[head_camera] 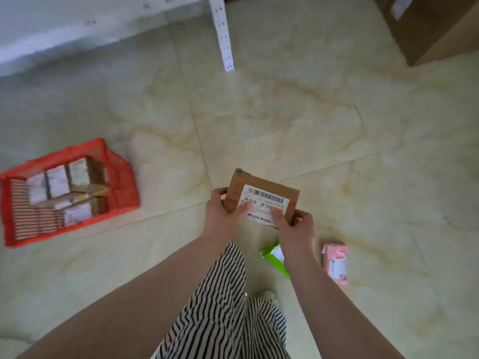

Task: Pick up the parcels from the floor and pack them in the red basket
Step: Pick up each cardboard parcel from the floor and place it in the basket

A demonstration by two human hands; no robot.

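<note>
I hold a flat brown cardboard parcel (261, 189) with a white barcode label above the floor. My left hand (224, 215) grips its left edge and my right hand (294, 225) grips its near right corner, thumbs on the label. The red basket (124, 182) stands on the floor to the left, apart from my hands, with several labelled parcels packed inside. A green parcel (273, 255) lies on the floor below my right wrist, partly hidden by it. A pink parcel (335, 263) lies just to its right.
A white metal shelf leg (223, 35) stands at the top centre, with a white shelf board (64, 29) to its left. A large brown carton (438, 27) fills the top right corner. My striped trousers and a white shoe (269, 296) are below.
</note>
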